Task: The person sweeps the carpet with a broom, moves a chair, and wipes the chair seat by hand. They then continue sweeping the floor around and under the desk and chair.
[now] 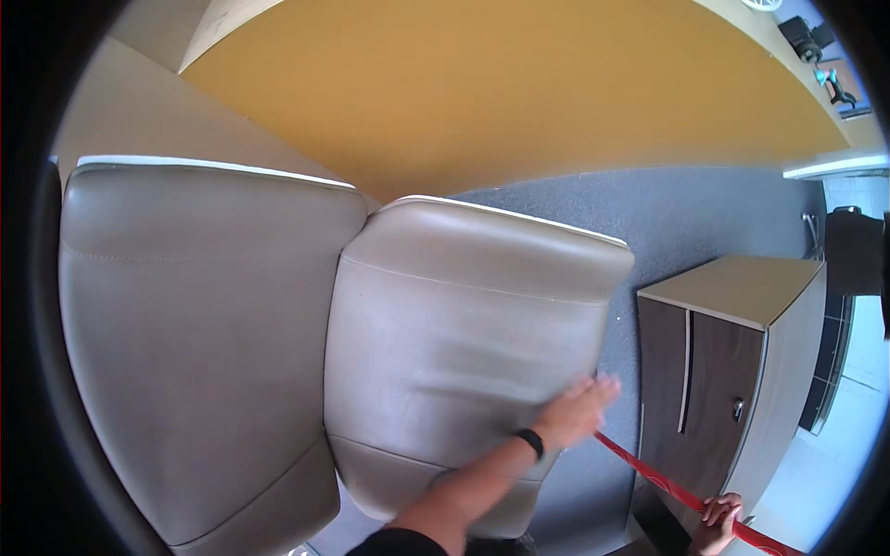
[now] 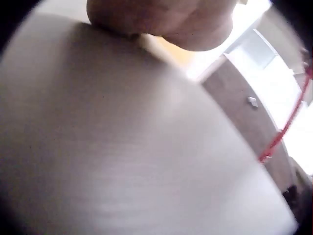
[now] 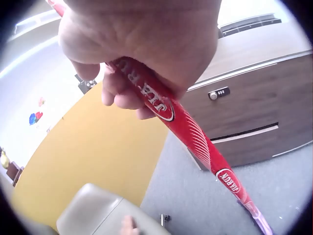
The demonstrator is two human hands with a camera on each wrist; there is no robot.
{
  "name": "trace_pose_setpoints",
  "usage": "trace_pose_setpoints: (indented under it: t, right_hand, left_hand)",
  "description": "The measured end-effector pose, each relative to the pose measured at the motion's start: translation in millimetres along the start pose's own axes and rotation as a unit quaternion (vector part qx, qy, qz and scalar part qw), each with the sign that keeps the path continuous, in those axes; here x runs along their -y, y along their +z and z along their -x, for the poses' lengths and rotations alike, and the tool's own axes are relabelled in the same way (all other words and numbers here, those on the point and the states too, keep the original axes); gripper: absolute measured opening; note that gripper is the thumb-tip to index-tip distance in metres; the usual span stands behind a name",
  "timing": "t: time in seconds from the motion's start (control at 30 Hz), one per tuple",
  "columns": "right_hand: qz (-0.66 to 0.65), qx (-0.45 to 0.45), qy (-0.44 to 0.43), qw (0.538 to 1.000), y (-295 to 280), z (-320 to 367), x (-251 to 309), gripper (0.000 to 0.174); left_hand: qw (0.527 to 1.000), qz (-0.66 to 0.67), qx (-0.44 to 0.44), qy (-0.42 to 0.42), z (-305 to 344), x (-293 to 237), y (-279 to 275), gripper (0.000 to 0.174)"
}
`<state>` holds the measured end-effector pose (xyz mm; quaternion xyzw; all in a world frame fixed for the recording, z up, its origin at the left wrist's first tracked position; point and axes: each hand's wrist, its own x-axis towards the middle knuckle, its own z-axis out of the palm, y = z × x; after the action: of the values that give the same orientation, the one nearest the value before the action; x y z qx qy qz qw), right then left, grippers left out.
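Observation:
My left hand (image 1: pixel 579 412), blurred, lies at the right edge of a beige padded chair (image 1: pixel 445 343), fingers stretched out over the side. A black band (image 1: pixel 531 443) circles that wrist. In the left wrist view the heel of the left hand (image 2: pixel 166 22) is right at the upholstery (image 2: pixel 122 127). At the lower right, my right hand (image 1: pixel 718 521) grips a long red pole (image 1: pixel 663 482). Its fingers curl round the shaft in the right wrist view, where white lettering and a purplish lower section (image 3: pixel 259 218) show. The pole's far end is out of sight.
A second beige chair (image 1: pixel 199 352) stands close on the left. Behind both rises a yellow-orange panel (image 1: pixel 519 93). On the right is a dark wood-fronted cabinet (image 1: pixel 714 380) with a lock (image 1: pixel 738 409). Grey carpet (image 1: pixel 649 218) runs between chair and cabinet.

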<state>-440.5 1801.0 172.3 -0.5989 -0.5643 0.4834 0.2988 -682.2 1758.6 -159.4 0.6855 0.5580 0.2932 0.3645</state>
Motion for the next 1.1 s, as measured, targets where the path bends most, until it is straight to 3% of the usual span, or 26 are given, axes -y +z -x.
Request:
trace_pose_setpoints:
  t: [0.03, 0.1, 0.13, 0.17, 0.2, 0.23, 0.3, 0.33, 0.37, 0.43, 0.5, 0.6, 0.67, 0.73, 0.83, 0.9, 0.93, 0.97, 1.03, 1.1]
  right_hand:
    - [0.017, 0.018, -0.003, 1.000, 1, -2, 4, 0.041]
    - [0.010, 0.032, 0.008, 0.999, -21, 0, -1, 0.041]
    - [-0.003, 0.039, 0.022, 0.999, -34, 3, -9, 0.042]
    - [-0.008, 0.037, 0.027, 0.999, -38, 2, -20, 0.042]
    - [-0.028, -0.005, 0.001, 1.000, -42, 0, -33, 0.039]
    - [-0.046, -0.049, -0.028, 0.997, -47, 0, -42, 0.038]
    - [-0.062, -0.056, -0.030, 0.996, -48, 0, -45, 0.037]
    - [-0.061, -0.044, -0.035, 0.997, -49, 2, -48, 0.037]
    - [-0.058, -0.030, -0.041, 0.997, -49, 2, -51, 0.037]
    - [-0.068, -0.021, -0.043, 0.997, -43, -2, -50, 0.037]
    - [-0.076, -0.011, -0.042, 0.996, -36, -8, -50, 0.037]
    - [-0.058, 0.019, -0.048, 0.997, -35, -11, -45, 0.037]
    - [-0.072, 0.025, -0.048, 0.996, -37, -10, -46, 0.036]
    - [-0.068, 0.032, -0.051, 0.996, -37, -11, -44, 0.035]
    - [-0.076, 0.033, -0.038, 0.996, -42, -11, -47, 0.034]
    - [-0.092, 0.028, -0.044, 0.994, -47, -12, -50, 0.037]
    - [-0.088, 0.035, -0.056, 0.994, -44, -15, -50, 0.036]
    - [-0.091, 0.034, -0.045, 0.994, -47, -15, -51, 0.036]
    - [-0.106, 0.026, -0.055, 0.992, -50, -16, -57, 0.035]
    - [-0.107, 0.028, -0.057, 0.992, -53, -19, -58, 0.035]
  left_hand:
    - [0.999, 0.041, 0.003, 0.034, -2, -32, 0, 0.063]
    - [0.992, 0.103, -0.064, -0.035, 0, -54, -30, 0.062]
    - [0.990, 0.061, -0.058, -0.112, 9, -47, -60, 0.061]
    - [0.982, 0.017, -0.050, -0.184, 25, -29, -110, 0.061]
    - [0.953, -0.063, -0.182, -0.232, 52, 4, -126, 0.062]
    - [0.917, -0.004, -0.282, -0.283, 77, 39, -149, 0.063]
    - [0.830, -0.192, -0.363, -0.376, 128, 120, -202, 0.064]
    - [0.780, -0.212, -0.400, -0.432, 142, 135, -217, 0.065]
    - [0.765, -0.152, -0.406, -0.477, 144, 149, -224, 0.068]
    - [0.760, -0.263, -0.330, -0.495, 112, 160, -187, 0.076]
    - [0.779, -0.242, -0.394, -0.424, 62, 143, -145, 0.082]
    - [0.890, -0.190, -0.172, -0.378, -10, 58, -108, 0.076]
    - [0.958, -0.134, -0.134, -0.217, -24, 20, -61, 0.071]
    - [0.991, -0.023, -0.097, -0.088, -27, -10, -41, 0.067]
    - [0.988, -0.019, -0.095, -0.120, 7, -27, -68, 0.065]
    - [0.944, -0.117, -0.179, -0.251, 58, -3, -102, 0.064]
    - [0.918, -0.069, -0.266, -0.286, 90, 9, -134, 0.064]
    - [0.882, -0.133, -0.313, -0.326, 128, 40, -144, 0.065]
    - [0.797, -0.286, -0.316, -0.428, 208, 90, -170, 0.067]
    - [0.711, -0.178, -0.303, -0.609, 227, 94, -190, 0.070]
